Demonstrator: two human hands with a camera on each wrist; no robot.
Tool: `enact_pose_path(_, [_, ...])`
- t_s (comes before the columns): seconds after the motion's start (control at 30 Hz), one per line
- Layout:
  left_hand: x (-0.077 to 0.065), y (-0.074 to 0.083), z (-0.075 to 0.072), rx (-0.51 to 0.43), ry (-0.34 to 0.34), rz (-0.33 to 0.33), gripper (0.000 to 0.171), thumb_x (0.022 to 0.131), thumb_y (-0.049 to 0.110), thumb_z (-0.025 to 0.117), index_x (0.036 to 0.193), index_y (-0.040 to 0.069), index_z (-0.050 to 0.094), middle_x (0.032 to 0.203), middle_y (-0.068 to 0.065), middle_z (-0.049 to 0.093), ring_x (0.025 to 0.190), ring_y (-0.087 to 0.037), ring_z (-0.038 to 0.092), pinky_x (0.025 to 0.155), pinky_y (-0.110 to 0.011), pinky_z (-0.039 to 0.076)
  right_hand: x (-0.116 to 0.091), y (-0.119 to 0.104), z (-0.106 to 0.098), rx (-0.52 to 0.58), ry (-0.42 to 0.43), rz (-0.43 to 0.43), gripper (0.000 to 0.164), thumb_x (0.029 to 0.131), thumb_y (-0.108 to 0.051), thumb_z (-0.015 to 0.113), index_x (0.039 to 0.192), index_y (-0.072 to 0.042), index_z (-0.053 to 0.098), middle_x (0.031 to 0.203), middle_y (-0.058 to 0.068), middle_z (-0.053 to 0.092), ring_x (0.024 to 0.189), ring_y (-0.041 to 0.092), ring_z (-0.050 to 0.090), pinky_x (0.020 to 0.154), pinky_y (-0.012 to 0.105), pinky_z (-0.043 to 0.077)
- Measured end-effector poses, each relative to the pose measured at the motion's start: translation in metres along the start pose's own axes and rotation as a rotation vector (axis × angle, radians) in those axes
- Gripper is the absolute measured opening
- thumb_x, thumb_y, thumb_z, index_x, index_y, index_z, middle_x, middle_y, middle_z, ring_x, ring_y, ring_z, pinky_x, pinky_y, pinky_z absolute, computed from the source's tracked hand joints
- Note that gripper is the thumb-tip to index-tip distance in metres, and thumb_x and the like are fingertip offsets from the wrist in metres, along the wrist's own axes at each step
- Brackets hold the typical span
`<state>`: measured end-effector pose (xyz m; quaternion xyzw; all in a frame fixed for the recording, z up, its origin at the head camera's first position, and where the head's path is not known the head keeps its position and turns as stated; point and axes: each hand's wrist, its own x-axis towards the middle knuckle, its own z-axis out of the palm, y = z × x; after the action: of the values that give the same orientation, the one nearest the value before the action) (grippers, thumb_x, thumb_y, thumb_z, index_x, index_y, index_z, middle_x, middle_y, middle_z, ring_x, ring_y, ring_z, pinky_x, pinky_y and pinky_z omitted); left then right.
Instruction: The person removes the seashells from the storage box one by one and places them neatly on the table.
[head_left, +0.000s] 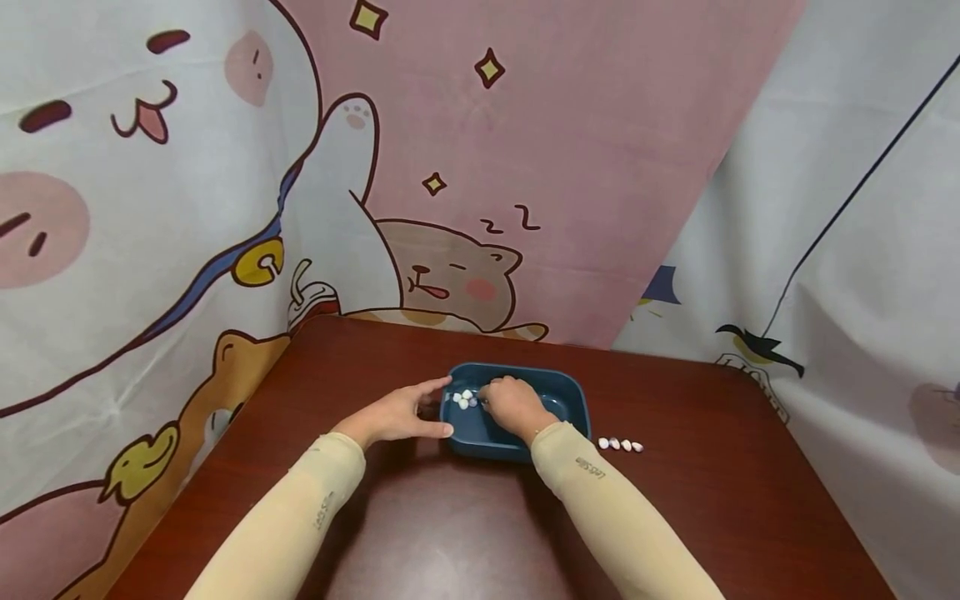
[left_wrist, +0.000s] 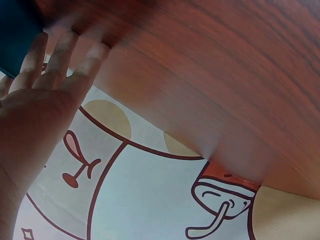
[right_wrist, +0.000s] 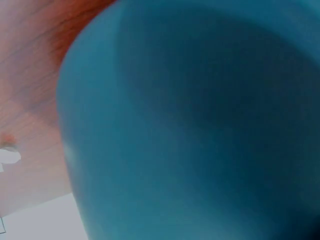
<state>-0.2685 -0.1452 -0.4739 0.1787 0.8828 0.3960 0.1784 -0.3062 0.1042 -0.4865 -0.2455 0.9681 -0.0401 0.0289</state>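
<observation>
A dark blue plastic basin (head_left: pixel 468 427) sits on the table, with a cluster of small white-and-purple pieces (head_left: pixel 465 399) inside its left end. My left hand (head_left: pixel 401 414) spans that end, thumb at the front corner and fingertips at the back corner of the rim. In the left wrist view its fingers (left_wrist: pixel 64 50) are nearly straight. My right hand (head_left: pixel 513 405) reaches down into the basin, fingers bent, fingertips beside the cluster; I cannot tell whether they pinch a piece. The right wrist view is filled by the blue basin wall (right_wrist: pixel 120 150), and the hand itself is out of it.
Right of the basin, several similar small pieces (head_left: pixel 620 445) lie in a short row on the brown wooden table (head_left: pixel 697 500). Cartoon-printed cloth (head_left: pixel 570 167) hangs behind and along both sides of the table.
</observation>
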Motion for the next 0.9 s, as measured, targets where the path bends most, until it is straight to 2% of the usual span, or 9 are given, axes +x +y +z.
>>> enact_pose_path(0.27, [-0.001,0.001,0.000,-0.005,-0.004,-0.006,0.096,0.091,0.048,0.084,0.170,0.029,0.032,0.157,-0.019,0.057,0.144,-0.037,0.058,0.118,-0.060,0.047,0.000,-0.004,-0.002,0.032,-0.014,0.013,0.026,0.103,-0.018,0.072,0.128,-0.016,0.080,0.127,0.006,0.079,0.115,0.024,0.074,0.110,0.046,0.056])
enact_pose_path(0.5, [-0.001,0.000,0.001,0.000,0.001,-0.014,0.096,0.090,0.048,0.084,0.169,0.030,0.033,0.158,-0.019,0.056,0.143,-0.038,0.058,0.118,-0.062,0.046,0.000,-0.002,-0.002,0.050,-0.010,-0.002,0.024,0.101,-0.018,0.075,0.124,-0.015,0.082,0.121,0.004,0.081,0.106,0.020,0.074,0.106,0.045,0.058])
enact_pose_path(0.67, [-0.001,0.001,0.000,-0.002,-0.002,-0.013,0.097,0.090,0.050,0.084,0.169,0.031,0.033,0.159,-0.019,0.055,0.144,-0.038,0.057,0.118,-0.062,0.046,-0.002,0.001,-0.002,0.086,-0.030,0.018,0.024,0.100,-0.020,0.076,0.123,-0.013,0.082,0.122,0.005,0.081,0.109,0.021,0.075,0.105,0.045,0.059])
enact_pose_path(0.9, [-0.001,0.002,0.000,-0.003,-0.005,-0.006,0.095,0.091,0.047,0.083,0.170,0.029,0.032,0.160,-0.016,0.054,0.144,-0.036,0.058,0.118,-0.059,0.046,-0.006,0.008,-0.003,0.117,-0.005,-0.011,0.019,0.100,-0.021,0.078,0.114,-0.010,0.083,0.109,0.005,0.082,0.097,0.019,0.075,0.094,0.045,0.063])
